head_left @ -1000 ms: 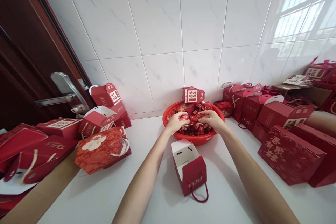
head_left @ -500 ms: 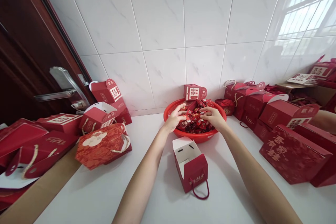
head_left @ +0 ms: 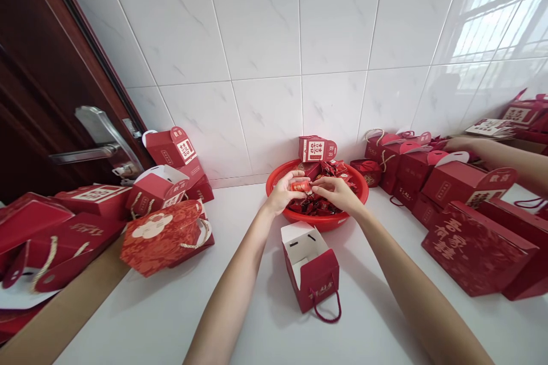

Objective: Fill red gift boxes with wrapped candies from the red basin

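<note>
Above a red plastic basket [head_left: 317, 224] full of red-wrapped candies [head_left: 319, 204], my two hands are close together. My left hand [head_left: 281, 193] is closed around a small candy in a bright red wrapper [head_left: 300, 186]. The fingers of my right hand [head_left: 337, 192] are pinched at the right end of that same candy. In front of the basket stands a dark red gift box [head_left: 319, 282] with its top open, a white inside and a red cord handle lying on the table. The candies under my hands are partly hidden.
Red gift boxes crowd the left, among them a patterned orange-red box [head_left: 160, 238]. More stand at right, including a large dark red box [head_left: 475, 251]. A small box [head_left: 317, 149] sits behind the basket against the tiled wall. Another person's arm [head_left: 505, 154] reaches in at far right.
My left hand has lifted a red-wrapped candy out of the pile. The right hand has moved left to meet it. At far right, the other person's arm has come further into view.
</note>
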Demonstrator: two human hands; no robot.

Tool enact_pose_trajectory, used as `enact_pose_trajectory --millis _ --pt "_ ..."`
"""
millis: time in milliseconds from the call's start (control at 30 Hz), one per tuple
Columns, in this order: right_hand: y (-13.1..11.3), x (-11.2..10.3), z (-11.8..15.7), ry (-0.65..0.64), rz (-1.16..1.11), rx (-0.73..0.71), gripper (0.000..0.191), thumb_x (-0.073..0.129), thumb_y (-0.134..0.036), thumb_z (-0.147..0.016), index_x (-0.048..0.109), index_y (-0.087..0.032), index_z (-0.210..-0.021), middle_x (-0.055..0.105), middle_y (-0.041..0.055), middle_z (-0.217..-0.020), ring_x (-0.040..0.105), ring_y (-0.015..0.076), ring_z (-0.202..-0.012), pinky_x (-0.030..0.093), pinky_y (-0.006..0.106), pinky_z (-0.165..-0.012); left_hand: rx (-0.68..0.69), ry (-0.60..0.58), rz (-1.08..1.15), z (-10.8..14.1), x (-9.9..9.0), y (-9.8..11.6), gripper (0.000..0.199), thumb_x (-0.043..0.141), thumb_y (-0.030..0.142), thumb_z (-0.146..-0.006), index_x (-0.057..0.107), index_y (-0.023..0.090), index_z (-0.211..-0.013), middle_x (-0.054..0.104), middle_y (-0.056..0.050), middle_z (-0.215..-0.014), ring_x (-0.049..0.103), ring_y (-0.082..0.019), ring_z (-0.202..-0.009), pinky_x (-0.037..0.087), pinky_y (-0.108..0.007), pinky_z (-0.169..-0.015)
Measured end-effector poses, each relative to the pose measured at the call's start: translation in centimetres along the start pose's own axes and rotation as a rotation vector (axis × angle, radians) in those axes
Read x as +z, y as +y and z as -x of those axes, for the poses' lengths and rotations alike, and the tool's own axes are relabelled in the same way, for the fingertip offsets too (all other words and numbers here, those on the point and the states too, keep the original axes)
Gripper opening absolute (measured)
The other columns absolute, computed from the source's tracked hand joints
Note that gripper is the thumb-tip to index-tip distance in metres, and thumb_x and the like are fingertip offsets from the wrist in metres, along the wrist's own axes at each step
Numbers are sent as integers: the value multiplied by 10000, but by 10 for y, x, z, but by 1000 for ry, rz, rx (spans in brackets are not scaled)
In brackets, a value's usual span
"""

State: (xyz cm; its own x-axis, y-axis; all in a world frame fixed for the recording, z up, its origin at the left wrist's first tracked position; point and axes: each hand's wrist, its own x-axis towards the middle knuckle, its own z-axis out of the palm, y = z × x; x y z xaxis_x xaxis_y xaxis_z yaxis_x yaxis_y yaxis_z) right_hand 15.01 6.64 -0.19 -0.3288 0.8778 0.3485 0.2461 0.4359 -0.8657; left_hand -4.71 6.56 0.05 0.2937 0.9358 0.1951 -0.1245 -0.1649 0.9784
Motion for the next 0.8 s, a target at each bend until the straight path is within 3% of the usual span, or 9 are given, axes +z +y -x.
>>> enact_pose_trajectory --millis 67,133,267,467,633,800 --pt "-1 7 0 -11 -79 52 309 690 -445 -830 631 -169 -953 749 67 -806 716 218 -809 544 337 -767 17 -1 -35 0 0 0 404 799 138 -585 583 161 -926 680 -122 -1239 660 -230 -1072 504 -365 -934" --pt "-2 12 0 5 -167 102 354 756 -464 -780 595 -182 -923 731 38 -710 718 210 -745 553 324 -726 27 -17 -72 0 0 -1 320 795 169 -619 570 158 -845 674 -120 -1257 640 -247 -1129 469 -402 -1006" --pt "-1 16 -1 7 -344 197 445 885 -396 -621 573 -208 -876 708 -20 -626 712 184 -635 565 294 -656 43 -68 -118 -3 -1 -2 364 792 190 -664 641 163 -993 679 -104 -1239 601 -265 -1197 428 -440 -1059" --pt "-1 13 -3 110 -464 209 389 924 -328 -539 661 -181 -784 715 -2 -628 677 142 -571 555 236 -554 -45 -73 -89 -6 0 -6 325 745 331 -810 698 176 -1091 739 -68 -1050 666 -223 -1030 488 -374 -960" --pt "-2 9 -3 237 -578 249 350 930 -304 -527 657 -172 -701 708 8 -674 671 124 -574 560 211 -528 -131 -36 50 -6 1 -4 391 635 451 -919 703 186 -1198 735 -99 -1178 701 -220 -995 534 -359 -915" --pt "-7 10 0 206 -641 269 382 923 -306 -531 612 -185 -717 698 -9 -705 673 127 -594 590 237 -554 -147 -109 61 -6 1 -3 477 613 503 -932 647 255 -1338 702 -82 -1287 702 -247 -1047 553 -417 -959"
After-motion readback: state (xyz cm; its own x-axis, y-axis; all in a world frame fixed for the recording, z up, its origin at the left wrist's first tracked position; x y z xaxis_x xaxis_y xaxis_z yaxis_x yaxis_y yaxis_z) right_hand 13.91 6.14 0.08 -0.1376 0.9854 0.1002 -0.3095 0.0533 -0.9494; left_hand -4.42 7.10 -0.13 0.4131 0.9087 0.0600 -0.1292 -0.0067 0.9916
